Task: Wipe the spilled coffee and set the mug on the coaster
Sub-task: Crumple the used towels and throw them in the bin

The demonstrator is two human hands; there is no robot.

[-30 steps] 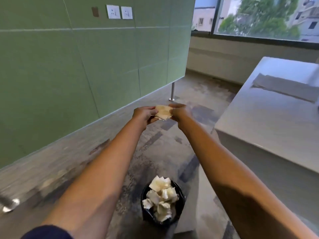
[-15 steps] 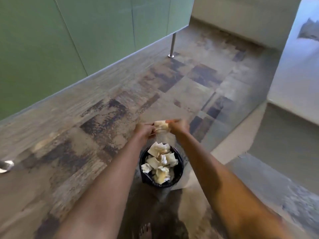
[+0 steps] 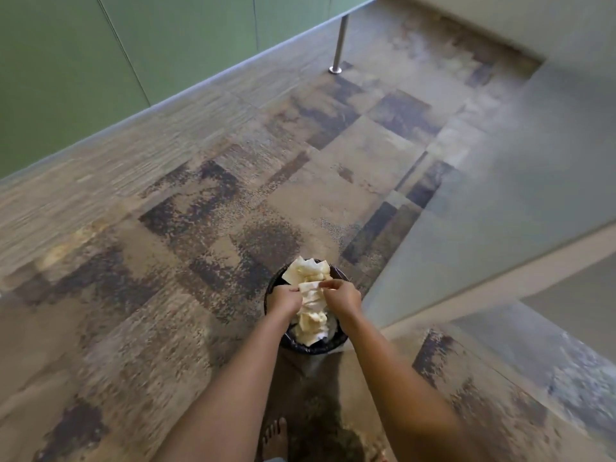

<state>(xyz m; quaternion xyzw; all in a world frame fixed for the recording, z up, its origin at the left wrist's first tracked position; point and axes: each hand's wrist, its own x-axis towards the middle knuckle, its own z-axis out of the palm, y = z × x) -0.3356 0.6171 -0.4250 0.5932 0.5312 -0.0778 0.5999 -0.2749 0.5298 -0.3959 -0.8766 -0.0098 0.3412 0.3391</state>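
A crumpled, coffee-stained paper towel [image 3: 312, 291] is pinched between my left hand [image 3: 287, 299] and my right hand [image 3: 340, 295], directly over a small black waste bin [image 3: 308, 349] on the floor. The bin is filled with several other crumpled, stained paper towels [image 3: 307, 270]. Both hands hover at the bin's mouth, fingers closed on the towel. No mug, coaster or spill is in view.
Patchy brown and grey carpet tiles [image 3: 213, 208] cover the floor. A green partition [image 3: 100, 61] runs along the left, with a metal leg [image 3: 340, 45] at its far end. A pale table's side [image 3: 500, 201] stands to the right. My bare foot [image 3: 275, 438] shows below.
My view has tilted down from the room toward the floor. Both hands have lowered the towel from chest height to the mouth of the bin.
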